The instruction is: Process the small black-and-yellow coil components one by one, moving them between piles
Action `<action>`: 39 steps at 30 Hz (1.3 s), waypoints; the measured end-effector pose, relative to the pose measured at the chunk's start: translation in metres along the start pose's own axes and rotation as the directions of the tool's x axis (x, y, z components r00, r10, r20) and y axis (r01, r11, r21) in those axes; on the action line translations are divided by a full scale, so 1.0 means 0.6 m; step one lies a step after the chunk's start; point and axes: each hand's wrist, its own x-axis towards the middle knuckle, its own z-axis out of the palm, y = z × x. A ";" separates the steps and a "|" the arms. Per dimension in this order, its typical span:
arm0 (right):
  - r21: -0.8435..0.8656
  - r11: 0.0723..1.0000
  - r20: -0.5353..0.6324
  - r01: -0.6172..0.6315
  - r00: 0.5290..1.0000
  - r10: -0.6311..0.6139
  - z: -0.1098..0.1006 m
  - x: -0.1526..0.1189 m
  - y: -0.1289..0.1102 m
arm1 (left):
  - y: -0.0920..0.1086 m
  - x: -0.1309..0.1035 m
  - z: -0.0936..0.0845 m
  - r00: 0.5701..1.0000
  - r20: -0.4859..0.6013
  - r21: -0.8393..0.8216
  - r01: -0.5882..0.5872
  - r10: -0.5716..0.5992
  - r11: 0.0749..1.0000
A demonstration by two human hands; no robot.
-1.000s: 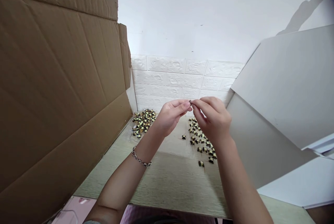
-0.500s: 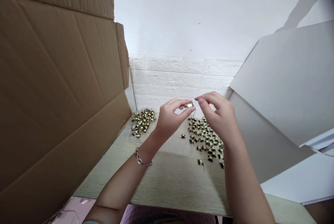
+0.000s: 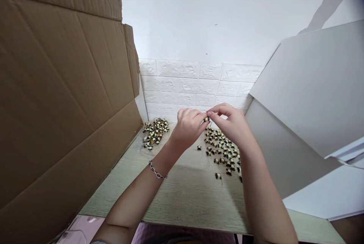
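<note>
Black-and-yellow component [image 3: 206, 119], between both hands [image 3: 189, 128] [image 3: 232, 123], any lettering too small.

You have one small coil [image 3: 206, 119] pinched in the fingers of your left hand [image 3: 190, 124]. Its middle is pale yellow and its ends look black. It is up in the air, lying nearly sideways. The fingertips of your right hand [image 3: 230, 122] meet at its top edge. Your fingers hide part of it.

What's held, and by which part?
The left hand pinches a small yellow and black component; the right hand is at its right end. Exact contact is hidden.
</note>
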 end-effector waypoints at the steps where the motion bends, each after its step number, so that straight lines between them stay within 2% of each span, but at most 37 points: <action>1: -0.035 0.999 -0.010 0.009 1.000 -0.010 0.001 -0.001 0.000 | -0.002 0.000 0.001 1.000 -0.007 0.021 -0.010 0.011 1.000; 6: -0.273 0.959 -0.082 0.078 0.991 -0.104 0.012 -0.008 -0.010 | -0.011 -0.001 0.004 0.996 0.004 0.288 -0.088 0.091 0.954; 10: -0.511 0.859 -0.143 0.040 0.981 -0.130 0.021 -0.019 -0.029 | -0.014 -0.001 0.002 0.986 -0.004 0.498 -0.141 0.165 0.856; 13: -0.581 0.814 -0.127 0.014 0.986 -0.107 0.025 -0.024 -0.039 | -0.014 -0.001 0.000 0.979 -0.025 0.592 -0.150 0.204 0.792; 19: -0.575 0.818 -0.083 -0.003 0.995 -0.055 0.027 -0.023 -0.041 | -0.011 -0.002 0.000 0.973 -0.021 0.643 -0.163 0.230 0.748; 26: -0.576 0.817 -0.045 0.003 0.998 -0.035 0.027 -0.022 -0.036 | -0.013 -0.003 0.004 0.975 0.012 0.642 -0.177 0.221 0.746; 34: -0.548 0.836 -0.057 -0.026 0.998 -0.007 0.033 -0.018 -0.030 | -0.015 -0.005 0.008 0.976 0.009 0.637 -0.173 0.217 0.751; 39: -0.436 0.897 -0.063 -0.079 0.996 0.057 0.042 -0.012 -0.022 | -0.017 -0.004 0.009 0.973 -0.007 0.643 -0.173 0.232 0.746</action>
